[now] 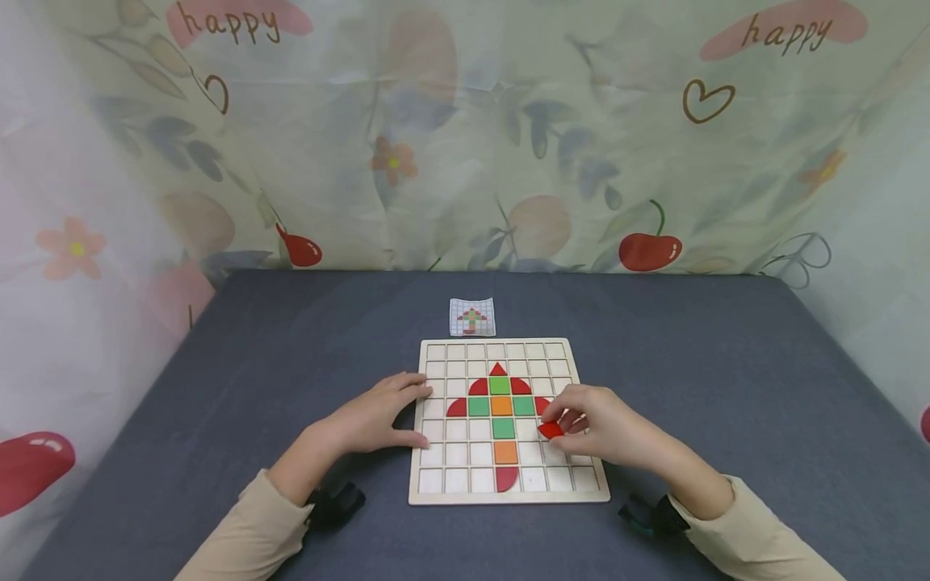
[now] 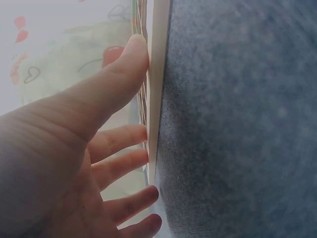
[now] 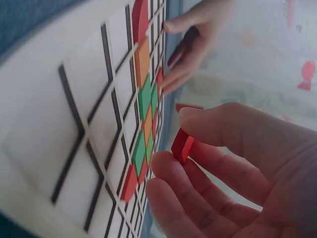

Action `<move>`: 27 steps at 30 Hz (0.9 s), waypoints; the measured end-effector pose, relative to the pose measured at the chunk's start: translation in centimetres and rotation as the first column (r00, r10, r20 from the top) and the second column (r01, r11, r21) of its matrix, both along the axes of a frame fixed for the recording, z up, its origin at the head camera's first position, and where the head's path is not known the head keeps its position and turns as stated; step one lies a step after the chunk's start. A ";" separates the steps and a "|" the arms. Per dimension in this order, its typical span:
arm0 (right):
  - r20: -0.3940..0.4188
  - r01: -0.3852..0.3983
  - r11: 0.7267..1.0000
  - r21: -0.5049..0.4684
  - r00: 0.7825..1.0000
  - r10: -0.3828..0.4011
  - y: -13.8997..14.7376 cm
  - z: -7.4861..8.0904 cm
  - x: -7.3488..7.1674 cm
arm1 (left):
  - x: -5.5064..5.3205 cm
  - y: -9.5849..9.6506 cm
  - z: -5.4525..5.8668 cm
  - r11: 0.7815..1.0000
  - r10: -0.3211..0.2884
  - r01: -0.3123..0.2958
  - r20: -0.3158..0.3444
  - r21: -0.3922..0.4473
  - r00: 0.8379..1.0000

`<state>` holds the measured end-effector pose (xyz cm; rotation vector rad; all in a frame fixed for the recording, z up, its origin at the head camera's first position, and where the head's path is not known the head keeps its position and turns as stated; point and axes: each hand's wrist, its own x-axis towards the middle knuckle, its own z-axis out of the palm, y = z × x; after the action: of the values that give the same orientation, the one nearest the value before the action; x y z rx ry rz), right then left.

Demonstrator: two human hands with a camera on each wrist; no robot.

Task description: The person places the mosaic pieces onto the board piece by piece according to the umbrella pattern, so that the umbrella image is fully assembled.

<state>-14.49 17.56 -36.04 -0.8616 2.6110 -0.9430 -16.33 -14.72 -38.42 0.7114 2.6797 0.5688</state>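
My right hand (image 1: 599, 424) pinches a small red tile (image 1: 550, 430) between thumb and fingertips, over the right part of a wooden grid board (image 1: 508, 499). Seen from the right wrist, the red tile (image 3: 183, 146) is thick with a flat side, partly covered by the fingers. At the board's left edge, my left hand (image 1: 381, 413) rests with fingers spread and thumb apart. Its fingertips lie along the pale rim in the left wrist view. On the grid, green tiles (image 1: 503, 428), orange tiles (image 1: 505, 453) and red rounded tiles (image 1: 506, 479) form an arrow-like figure topped by a red triangle (image 1: 497, 369).
Just behind the board lies a small card (image 1: 472, 317) printed with a similar coloured figure on a grid. A dark cloth (image 1: 690, 347) covers the table. Behind it hangs a patterned curtain (image 1: 465, 161). Black straps sit at both wrists.
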 end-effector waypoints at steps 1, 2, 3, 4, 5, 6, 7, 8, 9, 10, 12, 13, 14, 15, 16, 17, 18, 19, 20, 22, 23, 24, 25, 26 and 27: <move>0.002 -0.007 1.000 -0.004 1.000 0.007 -0.2 0.0 0.1 | 0.0 0.0 0.0 1.000 -0.001 0.001 0.003 -0.001 1.000; 0.004 -0.014 1.000 -0.006 1.000 0.014 -0.4 -0.1 0.1 | 0.0 0.0 0.0 1.000 -0.001 0.001 0.005 -0.003 1.000; 0.003 -0.020 1.000 -0.006 1.000 0.020 -0.6 -0.1 0.2 | 0.0 0.0 0.0 1.000 0.000 0.000 0.007 -0.005 1.000; 0.003 -0.026 1.000 -0.008 1.000 0.026 -0.8 -0.1 0.3 | 0.0 0.0 0.0 1.000 0.000 0.000 0.008 -0.008 1.000; 0.002 -0.032 0.999 -0.011 0.999 0.032 -1.1 -0.1 0.3 | 0.0 0.1 0.0 1.000 0.001 0.000 0.008 -0.011 1.000; -0.001 -0.038 0.999 -0.011 0.999 0.038 -1.3 -0.1 0.4 | 0.0 0.1 0.0 1.000 0.002 -0.002 0.008 -0.011 1.000; -0.004 -0.043 0.999 -0.012 0.999 0.043 -1.5 -0.1 0.5 | 0.0 0.1 0.0 1.000 0.003 -0.003 0.009 -0.012 1.000; -0.010 -0.048 0.999 -0.012 0.999 0.048 -1.7 -0.1 0.6 | 0.0 0.1 0.0 1.000 0.005 -0.005 0.009 -0.011 1.000; -0.016 -0.054 0.998 -0.011 0.998 0.053 -1.8 -0.1 0.6 | 0.0 0.1 0.0 1.000 0.005 -0.005 0.009 -0.010 1.000; -0.020 -0.058 0.998 -0.014 0.998 0.057 -2.0 -0.2 0.7 | 0.0 0.1 0.0 1.000 0.005 -0.005 0.008 -0.009 1.000; -0.029 -0.065 0.998 -0.013 0.998 0.064 -2.4 -0.3 0.8 | 0.1 0.1 0.1 1.000 0.005 -0.005 0.007 -0.007 1.000; -0.030 -0.066 0.998 -0.014 0.997 0.065 -2.5 -0.4 0.9 | 0.1 0.1 0.1 1.000 0.005 -0.005 0.007 -0.006 1.000; -0.030 -0.070 0.997 -0.017 0.997 0.069 -2.7 -0.4 1.0 | 0.1 0.1 0.1 1.000 0.005 -0.005 0.006 -0.005 1.000; -0.032 -0.074 0.997 -0.018 0.997 0.074 -2.8 -0.5 1.0 | 0.1 0.1 0.1 1.000 0.004 -0.004 0.006 -0.004 1.000; -0.032 -0.079 0.997 -0.022 0.996 0.078 -3.0 -0.7 1.1 | 0.1 0.1 0.1 1.000 0.005 -0.005 0.005 -0.003 1.000; -0.031 -0.082 0.996 -0.024 0.996 0.081 -3.1 -0.7 1.1 | 0.1 0.1 0.1 1.000 0.005 -0.005 0.005 -0.002 1.000; -0.027 -0.083 0.996 -0.029 0.996 0.082 -3.2 -0.8 1.2 | 0.1 0.1 0.1 1.000 0.006 -0.006 0.006 -0.001 1.000; -0.029 -0.089 0.995 -0.034 0.996 0.088 -3.4 -0.9 1.2 | 0.1 0.1 0.1 1.000 0.006 -0.006 0.005 0.000 1.000; -0.028 -0.092 0.995 -0.040 0.995 0.091 -3.5 -1.0 1.3 | 0.1 0.1 0.1 1.000 0.006 -0.006 0.004 0.001 1.000; -0.025 -0.088 0.995 -0.047 0.996 0.087 -3.8 -1.1 1.4 | 0.2 0.1 0.1 1.000 0.006 -0.006 0.003 0.003 1.000; -0.024 -0.085 0.995 -0.049 0.996 0.084 -3.9 -1.1 1.5 | 0.2 0.1 0.1 1.000 0.006 -0.006 0.002 0.003 1.000; -0.026 -0.083 0.995 -0.051 0.996 0.082 -4.1 -1.1 1.5 | 0.2 0.1 0.1 1.000 0.007 -0.007 0.002 0.004 1.000; -0.028 -0.082 0.995 -0.051 0.996 0.080 -4.2 -1.2 1.5 | 0.1 0.1 0.1 1.000 0.008 -0.008 0.002 0.004 1.000; -0.027 -0.078 0.996 -0.050 0.997 0.076 -4.3 -1.2 1.6 | 0.1 0.1 0.1 1.000 0.010 -0.010 0.003 0.004 1.000; -0.027 -0.075 0.996 -0.046 0.997 0.074 -4.4 -1.2 1.6 | 0.1 0.1 0.1 1.000 0.011 -0.011 0.004 0.004 1.000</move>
<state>-12.86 13.14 -37.27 -0.9814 2.5672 -0.9832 -16.19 -14.66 -38.34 0.6963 2.6814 0.5777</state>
